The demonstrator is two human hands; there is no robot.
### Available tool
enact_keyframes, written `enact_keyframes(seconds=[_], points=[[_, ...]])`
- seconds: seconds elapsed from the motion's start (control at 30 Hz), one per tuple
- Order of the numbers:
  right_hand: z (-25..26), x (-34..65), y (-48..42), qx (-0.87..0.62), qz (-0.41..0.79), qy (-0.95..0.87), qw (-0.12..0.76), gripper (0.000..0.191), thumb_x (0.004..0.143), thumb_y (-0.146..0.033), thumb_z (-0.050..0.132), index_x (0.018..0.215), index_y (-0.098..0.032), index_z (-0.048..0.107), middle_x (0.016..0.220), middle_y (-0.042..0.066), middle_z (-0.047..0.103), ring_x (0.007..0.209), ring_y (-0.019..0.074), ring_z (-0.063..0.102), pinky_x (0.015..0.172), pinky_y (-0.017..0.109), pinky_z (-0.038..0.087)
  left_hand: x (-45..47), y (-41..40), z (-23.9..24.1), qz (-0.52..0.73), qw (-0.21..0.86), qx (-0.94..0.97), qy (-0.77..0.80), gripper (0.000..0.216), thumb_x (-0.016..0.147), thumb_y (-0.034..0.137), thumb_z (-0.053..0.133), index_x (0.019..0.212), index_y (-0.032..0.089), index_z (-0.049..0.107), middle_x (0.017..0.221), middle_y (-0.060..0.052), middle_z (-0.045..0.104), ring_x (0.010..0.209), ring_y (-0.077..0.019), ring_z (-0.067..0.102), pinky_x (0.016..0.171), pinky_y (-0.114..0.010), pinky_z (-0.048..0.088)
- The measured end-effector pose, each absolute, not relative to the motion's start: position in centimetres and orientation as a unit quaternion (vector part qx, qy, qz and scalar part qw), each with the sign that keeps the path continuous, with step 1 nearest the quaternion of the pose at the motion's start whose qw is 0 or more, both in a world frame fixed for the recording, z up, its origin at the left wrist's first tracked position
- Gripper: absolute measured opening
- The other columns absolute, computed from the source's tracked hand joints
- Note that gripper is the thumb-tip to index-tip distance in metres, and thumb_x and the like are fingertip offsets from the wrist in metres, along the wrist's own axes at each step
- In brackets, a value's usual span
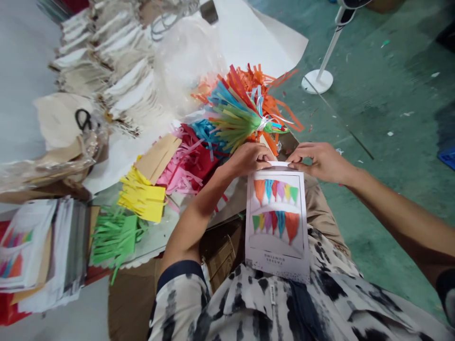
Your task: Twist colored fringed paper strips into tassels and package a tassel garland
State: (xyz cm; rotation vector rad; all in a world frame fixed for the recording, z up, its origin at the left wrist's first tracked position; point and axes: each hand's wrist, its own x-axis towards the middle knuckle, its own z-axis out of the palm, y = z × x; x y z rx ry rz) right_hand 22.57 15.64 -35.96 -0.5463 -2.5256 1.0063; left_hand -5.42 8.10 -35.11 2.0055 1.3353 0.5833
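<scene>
A white packet (277, 222) printed with coloured tassel bunting lies on my lap, its top edge away from me. My left hand (250, 158) pinches the packet's top left corner, fingers closed on the flap. My right hand (320, 161) grips the top right corner the same way. Just beyond my hands lies a bundle of coloured paper tassels (245, 111) in orange, blue, green and red, tied with white string.
Yellow (142, 194), green (115, 237) and pink (177, 173) paper fringe lie on the table to the left. A stack of printed packets (35, 251) sits at far left, black-handled scissors (83, 119) behind. A white fan stand (317, 80) rises from the green floor.
</scene>
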Motion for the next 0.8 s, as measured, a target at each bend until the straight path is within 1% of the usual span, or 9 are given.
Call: enact_keyframes(seconds=[0.07,0.17,0.23,0.33,0.5,0.6,0.67,0.73,0.8], points=[[-35.8,22.6,15.7,-0.166,0.340,-0.909,0.176,0.026,0.109,-0.037,0.062,0.104,-0.028,0.086,0.098,0.006,0.080,0.087,0.0203,0.074,0.073,0.032,0.052,-5.5,7.9,-35.3,0.226,0.322,0.775,0.494,0.015,0.087,0.020,0.080,0.096,0.025,0.090,0.092,-0.004,0.080,0.080,-0.0186,0.068,0.076,-0.031,0.048],[-35.7,22.9,16.1,-0.118,0.305,-0.933,0.153,0.031,0.109,-0.031,0.057,0.111,-0.030,0.088,0.104,0.008,0.081,0.096,0.0227,0.075,0.076,0.034,0.054,-5.6,7.3,-35.0,0.233,0.323,0.793,0.461,0.018,0.094,0.019,0.072,0.093,0.024,0.088,0.098,-0.009,0.082,0.093,-0.0236,0.073,0.086,-0.035,0.051],[-35.7,23.3,16.5,-0.084,0.283,-0.946,0.133,0.037,0.105,-0.022,0.057,0.121,-0.034,0.088,0.113,0.008,0.082,0.102,0.0245,0.076,0.079,0.035,0.056,-5.8,7.0,-34.5,0.230,0.334,0.804,0.436,0.023,0.099,0.021,0.067,0.091,0.026,0.088,0.101,-0.010,0.083,0.098,-0.0257,0.074,0.089,-0.037,0.052],[-35.6,23.7,16.9,-0.046,0.250,-0.962,0.104,0.055,0.097,-0.010,0.056,0.136,-0.037,0.084,0.123,0.007,0.081,0.109,0.0260,0.075,0.087,0.038,0.057,-6.6,6.8,-34.1,0.206,0.342,0.816,0.419,0.030,0.102,0.022,0.062,0.095,0.029,0.090,0.100,-0.010,0.082,0.096,-0.0259,0.072,0.087,-0.039,0.052],[-35.5,24.4,16.5,-0.033,0.199,-0.975,0.090,0.066,0.089,-0.007,0.056,0.144,-0.034,0.079,0.127,0.010,0.079,0.107,0.0284,0.074,0.090,0.044,0.059,-8.3,6.9,-34.3,0.183,0.380,0.809,0.410,0.031,0.098,0.020,0.065,0.108,0.035,0.092,0.108,-0.008,0.084,0.102,-0.0242,0.071,0.095,-0.039,0.054],[-35.6,24.7,16.3,-0.034,0.188,-0.978,0.086,0.067,0.089,-0.008,0.056,0.147,-0.034,0.077,0.132,0.012,0.077,0.110,0.0309,0.074,0.092,0.047,0.061,-8.8,6.8,-34.7,0.222,0.406,0.780,0.422,0.020,0.096,0.029,0.075,0.106,0.035,0.092,0.106,-0.009,0.085,0.101,-0.0250,0.073,0.096,-0.040,0.055],[-35.8,24.9,16.2,-0.037,0.201,-0.974,0.094,0.067,0.091,-0.009,0.056,0.149,-0.035,0.076,0.133,0.011,0.077,0.114,0.0306,0.074,0.095,0.047,0.062,-8.9,6.4,-34.9,0.275,0.427,0.739,0.443,0.014,0.093,0.038,0.084,0.102,0.032,0.092,0.100,-0.009,0.085,0.096,-0.0246,0.074,0.092,-0.039,0.056],[-36.1,25.1,16.2,-0.042,0.221,-0.968,0.108,0.065,0.093,-0.009,0.055,0.149,-0.035,0.076,0.133,0.011,0.076,0.116,0.0295,0.074,0.097,0.045,0.062,-9.0,5.8,-34.8,0.317,0.442,0.693,0.473,0.022,0.091,0.050,0.088,0.097,0.028,0.092,0.095,-0.009,0.084,0.090,-0.0236,0.075,0.087,-0.038,0.056],[-36.5,25.3,16.3,-0.045,0.234,-0.964,0.117,0.062,0.095,-0.010,0.056,0.149,-0.034,0.076,0.133,0.011,0.076,0.116,0.0292,0.074,0.097,0.045,0.062,-9.1,5.1,-34.7,0.328,0.446,0.668,0.498,0.036,0.095,0.061,0.083,0.094,0.027,0.092,0.094,-0.010,0.083,0.087,-0.0228,0.074,0.082,-0.036,0.055]])
